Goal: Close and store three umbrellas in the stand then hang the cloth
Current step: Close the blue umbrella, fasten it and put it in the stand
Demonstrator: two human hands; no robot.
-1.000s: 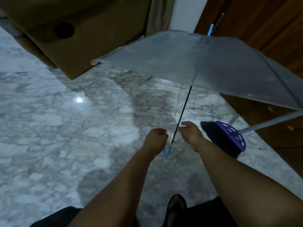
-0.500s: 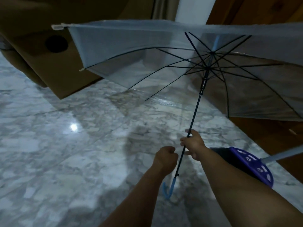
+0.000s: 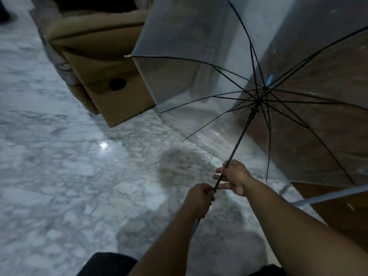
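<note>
Both hands are on the shaft right now: left hand (image 3: 199, 198) wrapped in a fist low down near the blue handle, right hand (image 3: 232, 177) just above it with the fingers curled loosely around the thin black rod. Splitting them like that makes sense to me, since the bottom hand anchors the umbrella (image 3: 258, 100) and the top one is free to slide up toward the runner and pull it down. It's fully open, clear canopy tipped away from me to the upper right, ribs all spread. Room is the annoying part. One canopy edge sits near the cardboard box (image 3: 111, 96), and the far side seems to crowd the wooden panel (image 3: 328, 222) on the right, so I'd guess folding it in place beats swinging it around. Marble floor (image 3: 59, 166) to my left is wide, that's where I'd turn. Can't see the stand from here.
</note>
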